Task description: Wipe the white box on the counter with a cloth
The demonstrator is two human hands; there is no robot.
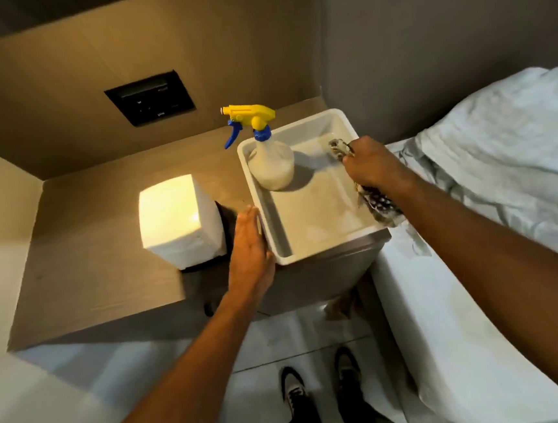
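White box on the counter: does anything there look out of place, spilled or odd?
One oddity: the spray bottle stands inside the white box while the right hand wipes its floor with the cloth, so it blocks that corner. The box's near corner juts past the counter edge. No spill shows.

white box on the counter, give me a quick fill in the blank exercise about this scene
1. The spray bottle stands ____ the white box.
2. The patterned cloth is gripped in the ____ hand.
3. The left hand lies flat against the box's outer ____ wall.
4. The spray head is yellow, with a ____ trigger.

Missing words: inside; right; left; blue
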